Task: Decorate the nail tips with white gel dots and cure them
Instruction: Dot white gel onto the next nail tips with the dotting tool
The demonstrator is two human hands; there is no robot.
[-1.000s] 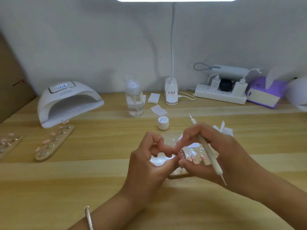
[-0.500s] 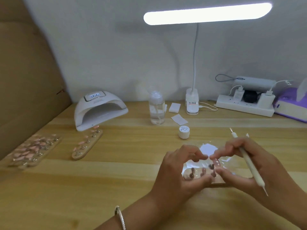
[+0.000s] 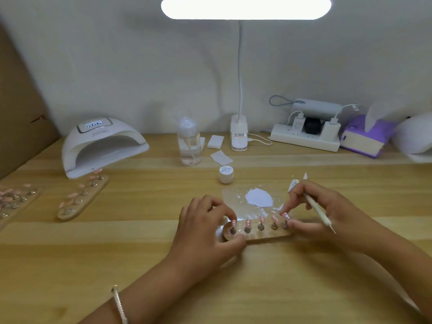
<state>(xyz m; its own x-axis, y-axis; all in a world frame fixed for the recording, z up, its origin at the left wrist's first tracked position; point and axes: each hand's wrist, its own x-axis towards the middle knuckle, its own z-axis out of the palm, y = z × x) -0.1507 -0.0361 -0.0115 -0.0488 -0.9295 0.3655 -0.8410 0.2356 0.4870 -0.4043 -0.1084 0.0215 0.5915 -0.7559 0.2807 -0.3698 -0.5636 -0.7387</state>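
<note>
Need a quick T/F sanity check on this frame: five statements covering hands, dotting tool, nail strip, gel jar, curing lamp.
1. The right hand holds the dotting tool. True.
2. The strip of nail tips between the hands sits inside the curing lamp. False: it lies on the table, well to the right of the lamp.
3. The left hand touches the strip's left end. True.
4. The small white gel jar is open. False: its lid is on.
5. The clear bottle lies on its side. False: it stands upright.
</note>
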